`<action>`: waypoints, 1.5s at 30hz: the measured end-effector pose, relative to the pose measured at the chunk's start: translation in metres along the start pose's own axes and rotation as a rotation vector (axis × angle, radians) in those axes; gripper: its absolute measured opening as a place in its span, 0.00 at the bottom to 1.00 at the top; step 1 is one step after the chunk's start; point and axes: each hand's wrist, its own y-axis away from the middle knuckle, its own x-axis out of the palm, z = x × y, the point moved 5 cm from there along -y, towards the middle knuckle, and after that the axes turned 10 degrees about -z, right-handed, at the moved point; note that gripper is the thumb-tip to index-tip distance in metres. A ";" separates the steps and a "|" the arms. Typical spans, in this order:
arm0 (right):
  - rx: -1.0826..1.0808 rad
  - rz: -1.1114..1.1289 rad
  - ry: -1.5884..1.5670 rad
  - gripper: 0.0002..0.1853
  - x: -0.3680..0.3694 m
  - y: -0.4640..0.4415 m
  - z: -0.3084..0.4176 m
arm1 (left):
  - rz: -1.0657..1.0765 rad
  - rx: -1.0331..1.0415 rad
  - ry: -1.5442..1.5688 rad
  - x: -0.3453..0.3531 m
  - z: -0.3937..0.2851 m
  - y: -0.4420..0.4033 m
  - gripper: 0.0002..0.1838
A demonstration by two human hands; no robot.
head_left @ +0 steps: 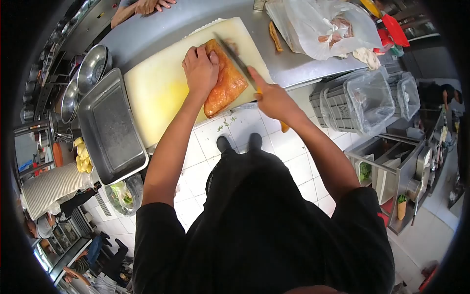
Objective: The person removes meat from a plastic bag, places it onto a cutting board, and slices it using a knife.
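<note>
A slab of browned meat lies on the pale cutting board, near its right side. My left hand rests on the meat's upper left part, fingers pressed together over it. In my right hand is the yellow handle of a long knife. The blade runs along the meat's right edge, its tip towards the top of the board. Whether the blade has entered the meat cannot be made out.
A black tray and metal bowls stand left of the board. Right of it are a plastic bag and a browned strip. Lined grey crates stand at right. A person's hands rest at the far counter edge.
</note>
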 end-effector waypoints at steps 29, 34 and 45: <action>0.254 0.006 -0.148 0.34 -0.057 0.101 -0.002 | 0.135 -0.061 -0.379 -0.019 0.016 -0.002 0.25; 0.202 -0.015 -0.102 0.33 -0.043 0.092 -0.006 | 0.172 -0.310 -0.479 -0.028 0.003 0.009 0.26; -0.050 -0.216 -0.042 0.13 -0.024 0.040 0.041 | -0.057 -0.071 -0.165 -0.030 -0.016 0.015 0.13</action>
